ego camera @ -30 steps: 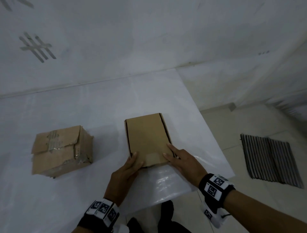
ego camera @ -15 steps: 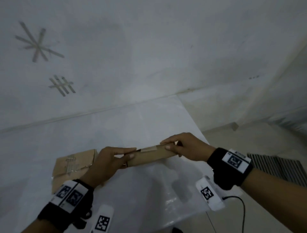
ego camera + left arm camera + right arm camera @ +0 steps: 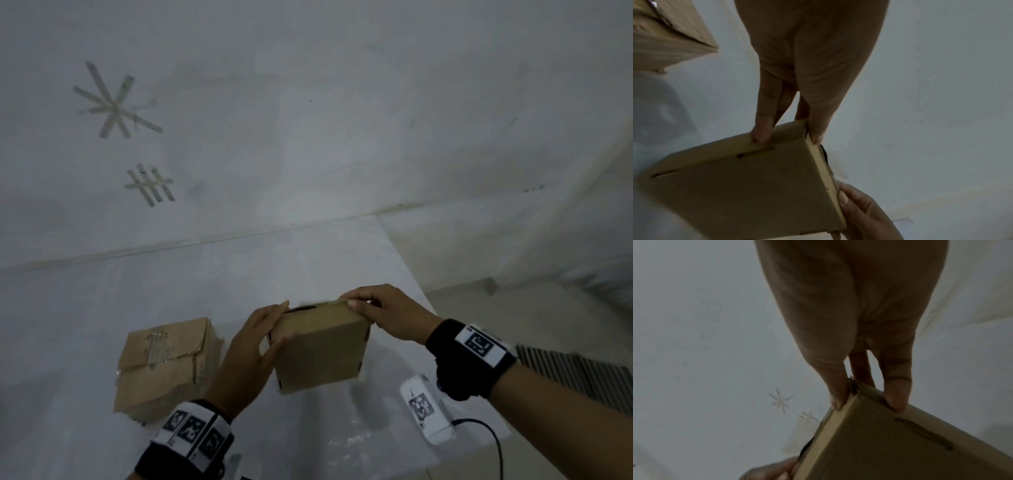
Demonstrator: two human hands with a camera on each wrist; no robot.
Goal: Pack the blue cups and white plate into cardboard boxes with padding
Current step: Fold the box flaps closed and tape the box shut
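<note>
A flat brown cardboard box (image 3: pixel 320 349) is held up on edge above the white table (image 3: pixel 308 267), its broad face toward me. My left hand (image 3: pixel 260 337) grips its left edge, thumb on the near face and fingers behind. My right hand (image 3: pixel 371 310) pinches the top right corner. In the left wrist view the fingers (image 3: pixel 762 129) clamp the box (image 3: pixel 748 186) at one corner. In the right wrist view the thumb and fingers (image 3: pixel 896 399) pinch the box (image 3: pixel 900 447) edge. No blue cups or white plate show.
A second, worn cardboard box (image 3: pixel 164 363) with tape on its lid sits on the table to the left. The table's right edge drops to a tiled floor with a striped mat (image 3: pixel 579 377). A white wall with tape marks stands behind.
The flat box lay on the table a second ago; both hands lifted it and have tipped it upright, so its broad face now turns toward me.
</note>
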